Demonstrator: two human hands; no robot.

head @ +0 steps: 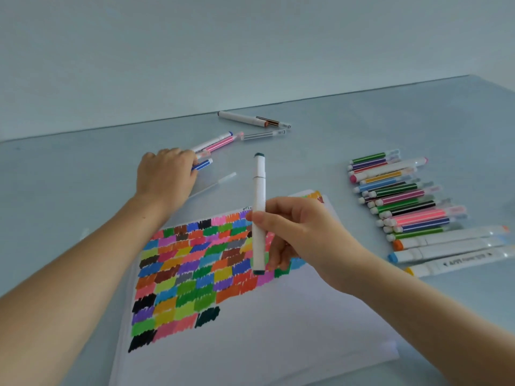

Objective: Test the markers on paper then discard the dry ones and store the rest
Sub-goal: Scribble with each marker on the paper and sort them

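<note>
Nearest us lies the sheet of paper (250,330), its left half filled with rows of coloured test swatches (192,268); a dark teal swatch (207,317) sits alone below the rows. Above the sheet our right hand (295,238) holds a white dual-tip marker (259,213) upright, thumb and curled fingers pinching its barrel, dark teal caps at both ends. To the right, on the pale table (306,162), a row of thin striped markers (404,196) lies side by side, with three thicker white markers (451,252) at its near end. Farther left, our left hand (167,176) rests on the table with fingers curled over a blue marker (203,164). Beyond it lie a pink marker (220,143), a clear one (264,134) and a brown-capped white pen (250,119).
</note>
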